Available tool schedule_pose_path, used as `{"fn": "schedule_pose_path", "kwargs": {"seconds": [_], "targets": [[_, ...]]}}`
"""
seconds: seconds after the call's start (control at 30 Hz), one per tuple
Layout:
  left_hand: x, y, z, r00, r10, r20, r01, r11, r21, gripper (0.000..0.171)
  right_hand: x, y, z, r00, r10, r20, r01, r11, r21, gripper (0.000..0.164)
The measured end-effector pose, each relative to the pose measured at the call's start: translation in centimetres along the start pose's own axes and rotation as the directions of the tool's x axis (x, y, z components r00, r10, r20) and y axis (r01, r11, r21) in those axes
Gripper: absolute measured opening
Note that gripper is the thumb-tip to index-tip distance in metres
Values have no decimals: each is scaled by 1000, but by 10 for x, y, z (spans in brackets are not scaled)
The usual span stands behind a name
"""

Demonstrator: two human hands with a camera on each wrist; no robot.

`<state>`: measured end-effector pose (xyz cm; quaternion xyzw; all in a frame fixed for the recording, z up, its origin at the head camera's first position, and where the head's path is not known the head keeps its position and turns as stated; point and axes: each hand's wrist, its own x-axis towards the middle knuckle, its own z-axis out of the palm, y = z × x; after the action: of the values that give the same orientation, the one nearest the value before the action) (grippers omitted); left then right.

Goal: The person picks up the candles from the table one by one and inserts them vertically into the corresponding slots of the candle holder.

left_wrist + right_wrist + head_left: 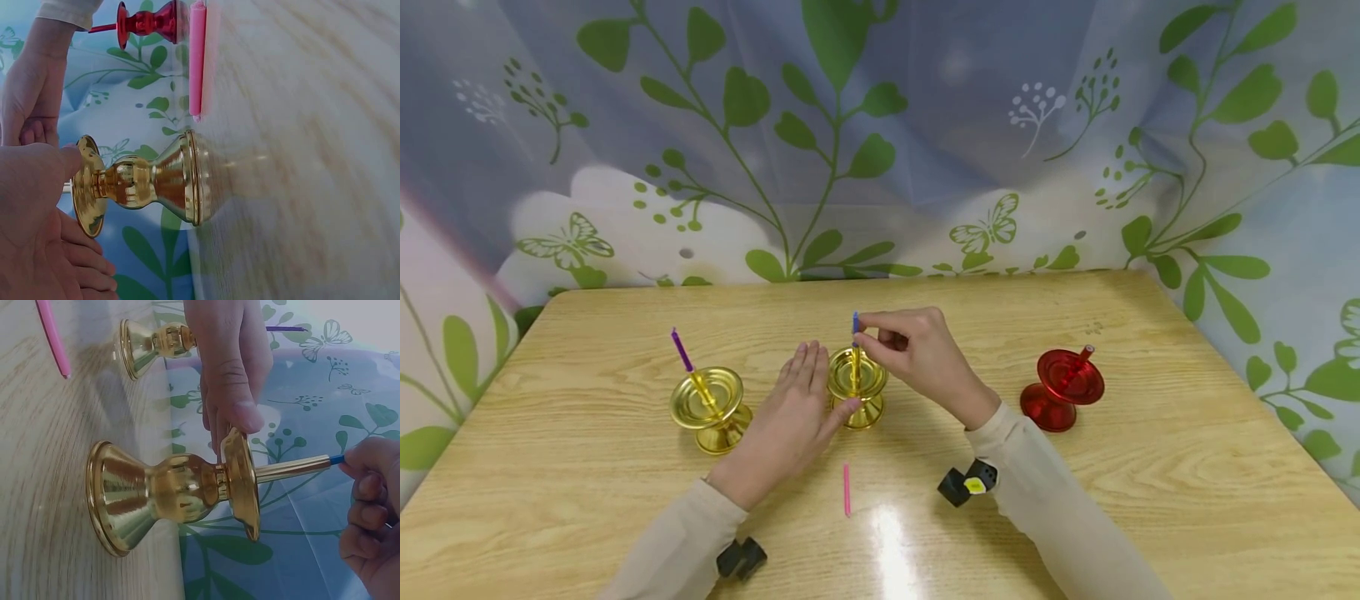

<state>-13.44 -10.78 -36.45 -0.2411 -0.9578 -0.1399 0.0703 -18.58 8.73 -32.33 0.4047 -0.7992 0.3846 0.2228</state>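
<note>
In the head view my right hand (931, 360) pinches a thin blue candle (855, 322) between thumb and fingertips. The candle stands upright at the top of the tube of the middle gold candle holder (863, 413); in the right wrist view a short piece of blue candle (337, 459) shows between tube and fingertips. My left hand (796, 408) is beside the holder's left side, fingers straight and together, thumb at the dish rim. Lying on the table nearer me is a pink candle (847, 490).
A second gold candle holder (721, 435) with a tilted purple candle (682, 350) stands to the left. To the right is a red candle holder (1049, 408) whose tube leans. The wooden table (1180, 500) ends at a leaf-patterned curtain (925, 167) behind.
</note>
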Motion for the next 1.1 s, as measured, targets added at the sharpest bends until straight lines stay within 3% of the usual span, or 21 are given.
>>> {"fn": "schedule_pose_path", "kwargs": {"seconds": [0.77, 1.1], "targets": [[0, -1, 0, 1000, 6, -17, -6, 1000, 12, 76, 2, -3, -2, 1000, -1, 17, 1, 1000, -23, 17], [0, 0, -1, 1000, -8, 15, 8, 1000, 14, 77, 2, -8, -7, 993, 88, 74, -85, 996, -38, 16]]}}
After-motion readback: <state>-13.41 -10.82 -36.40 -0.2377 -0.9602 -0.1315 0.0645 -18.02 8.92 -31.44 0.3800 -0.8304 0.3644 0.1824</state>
